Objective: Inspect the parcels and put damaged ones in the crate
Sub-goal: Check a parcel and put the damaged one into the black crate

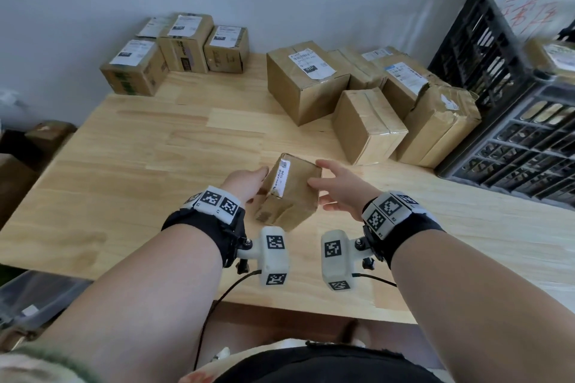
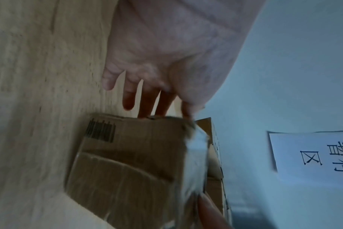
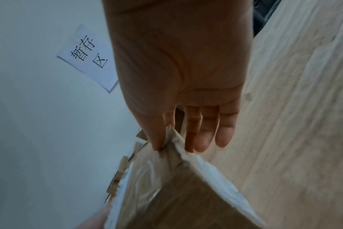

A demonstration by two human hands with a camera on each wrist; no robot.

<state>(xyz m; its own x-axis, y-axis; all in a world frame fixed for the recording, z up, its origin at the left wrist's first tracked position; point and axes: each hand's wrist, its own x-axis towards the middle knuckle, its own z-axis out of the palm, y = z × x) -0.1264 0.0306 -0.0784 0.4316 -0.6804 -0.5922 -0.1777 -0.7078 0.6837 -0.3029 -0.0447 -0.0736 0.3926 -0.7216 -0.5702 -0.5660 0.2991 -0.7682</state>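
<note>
A pale wooden desk (image 1: 155,140) carries everything; a black slatted crate (image 1: 510,121) stands at its right edge with a parcel inside (image 1: 557,56); a cluster of brown parcels (image 1: 367,93) lies at the far right, just beside the crate, some of them creased and crumpled; four smaller labelled parcels (image 1: 174,50) sit at the far left corner against the wall; near the front edge a small taped parcel (image 1: 291,193) is tilted on one corner between both hands; the left hand (image 1: 245,182) presses its left side with straight, slightly spread fingers (image 2: 147,102); the right hand (image 1: 339,188) pinches the top right corner, thumb (image 3: 157,134) on one face, fingers on the other; a white paper sign (image 2: 311,156) hangs on the wall
</note>
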